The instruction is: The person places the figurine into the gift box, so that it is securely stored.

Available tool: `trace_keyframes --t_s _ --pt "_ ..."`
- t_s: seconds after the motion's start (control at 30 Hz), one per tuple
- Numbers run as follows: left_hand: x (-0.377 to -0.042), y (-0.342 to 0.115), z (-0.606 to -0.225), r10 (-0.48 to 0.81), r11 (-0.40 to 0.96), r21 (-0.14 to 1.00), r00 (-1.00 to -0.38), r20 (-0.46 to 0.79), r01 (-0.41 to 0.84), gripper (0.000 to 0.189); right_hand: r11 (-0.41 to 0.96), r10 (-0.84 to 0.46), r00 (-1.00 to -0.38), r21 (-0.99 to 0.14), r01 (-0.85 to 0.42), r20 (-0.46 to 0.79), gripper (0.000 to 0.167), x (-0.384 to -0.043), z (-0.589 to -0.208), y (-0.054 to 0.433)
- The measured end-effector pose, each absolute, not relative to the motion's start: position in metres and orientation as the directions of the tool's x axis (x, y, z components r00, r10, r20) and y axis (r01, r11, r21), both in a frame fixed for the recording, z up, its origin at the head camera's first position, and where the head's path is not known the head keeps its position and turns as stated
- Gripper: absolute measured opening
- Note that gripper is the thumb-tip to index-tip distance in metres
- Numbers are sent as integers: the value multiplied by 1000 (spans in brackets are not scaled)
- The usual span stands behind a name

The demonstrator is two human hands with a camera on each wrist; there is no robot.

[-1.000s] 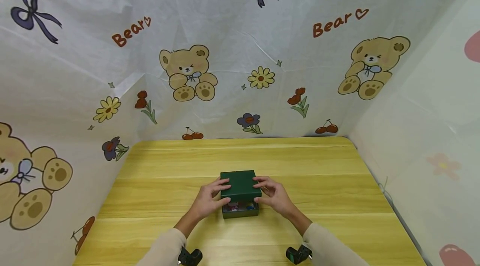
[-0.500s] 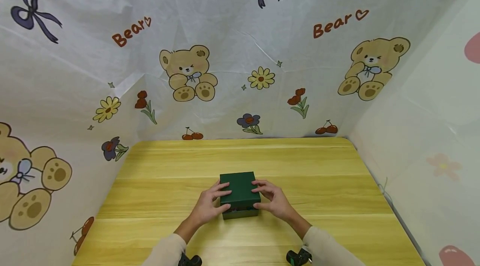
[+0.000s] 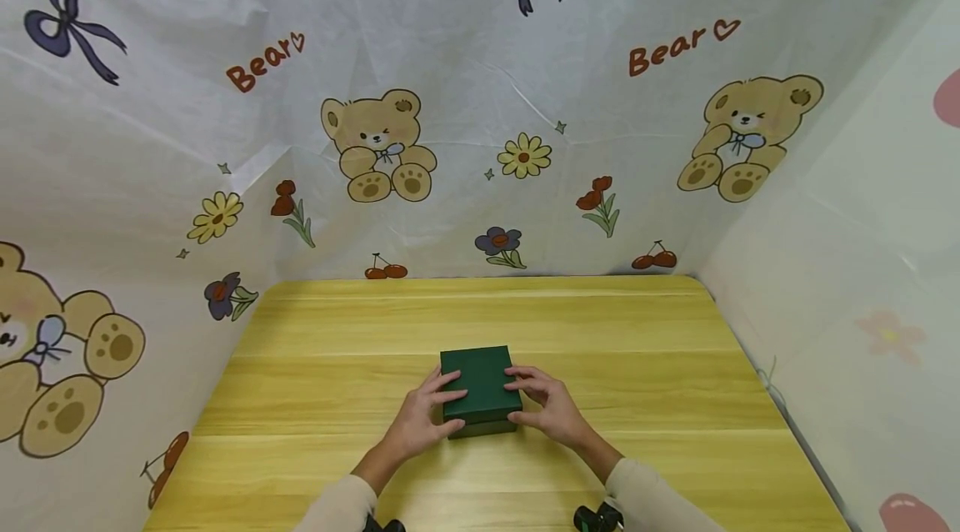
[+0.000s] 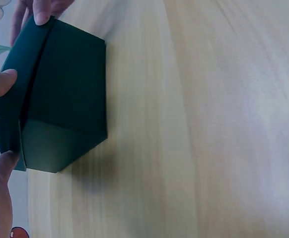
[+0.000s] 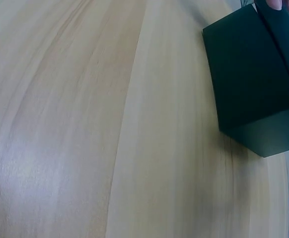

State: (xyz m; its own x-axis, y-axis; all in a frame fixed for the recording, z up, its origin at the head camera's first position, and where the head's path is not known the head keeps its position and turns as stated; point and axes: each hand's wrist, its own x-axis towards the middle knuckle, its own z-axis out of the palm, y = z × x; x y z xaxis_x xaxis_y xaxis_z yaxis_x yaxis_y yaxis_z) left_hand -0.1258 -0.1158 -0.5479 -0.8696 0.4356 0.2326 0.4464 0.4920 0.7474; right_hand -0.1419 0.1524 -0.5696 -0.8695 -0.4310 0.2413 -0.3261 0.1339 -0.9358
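A dark green box lid (image 3: pixel 483 380) sits over the matching green box base (image 3: pixel 483 429), which stands on the table. My left hand (image 3: pixel 422 419) grips the lid's left side, thumb at the near corner and fingers spread over the top. On the opposite side, my right hand (image 3: pixel 553 409) holds the lid the same way. The left wrist view shows the lid (image 4: pixel 23 74) overlapping the upper part of the base (image 4: pixel 67 84), with a thin dark seam between them. From the right wrist, the base's wall (image 5: pixel 249 69) shows tall below the lid. The box's inside is hidden.
The wooden table (image 3: pixel 315 365) has light yellow grain and reaches back to a white cloth (image 3: pixel 450 40) printed with bears and flowers. Another white cloth (image 3: pixel 840 265) hangs along the right edge. A black device (image 3: pixel 597 518) is strapped at the right wrist.
Both hands have brought the lid down and slightly nearer over the base. The small colourful things seen in the box a second ago are now covered.
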Motion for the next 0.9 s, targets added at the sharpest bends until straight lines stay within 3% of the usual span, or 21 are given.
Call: trace_keyframes --t_s 0.2,0.37,0.6,0.73,0.9 --pt "-124 -116 -555 461 512 695 -844 273 505 50 138 -443 -863 -933 -332 241 39 -140 -567 153" --pt "-124 -118 -561 496 542 572 -783 374 616 53 198 -460 -840 -889 -412 287 40 -142 -568 153" --pt "-123 -119 -558 527 588 504 -772 355 633 54 387 -507 -780 -712 -586 366 56 -143 -573 152" --pt "-124 -119 -556 562 608 449 -755 338 654 55 428 -553 -715 -591 -684 428 64 -143 -575 151" --pt "-124 -120 -556 588 624 403 -741 323 670 56 442 -571 -666 -503 -743 480 62 -143 -573 150"
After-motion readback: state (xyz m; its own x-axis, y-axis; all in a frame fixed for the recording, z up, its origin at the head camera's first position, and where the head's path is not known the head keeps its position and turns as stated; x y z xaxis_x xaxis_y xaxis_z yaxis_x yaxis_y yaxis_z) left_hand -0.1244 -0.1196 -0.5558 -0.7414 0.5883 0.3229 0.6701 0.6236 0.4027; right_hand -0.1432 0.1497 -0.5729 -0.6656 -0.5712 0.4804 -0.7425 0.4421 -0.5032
